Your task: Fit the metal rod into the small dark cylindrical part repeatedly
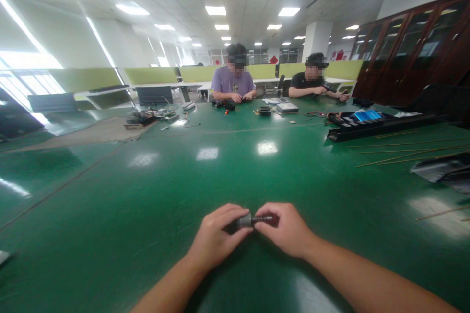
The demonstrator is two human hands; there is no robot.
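Low over the green table (176,171), both hands meet at one small part. My left hand (215,237) is closed round a dark and grey metal cylinder (244,221), its thumb and fingers on either side of the body. From the cylinder's right end sticks out a thin ribbed metal shaft (262,218). The thumb and fingertips of my right hand (288,232) pinch this shaft beside the cylinder. The part lies roughly level, pointing left to right. Its exact kind is too small to make out, and my fingers hide its ends.
Across the table sit a person in a purple shirt (227,80) and one in black (303,83), hands on small parts. Electronic parts (147,115) lie far left. A black tray (352,127) and thin rods (400,154) are at right; a grey box (287,108) is beyond.
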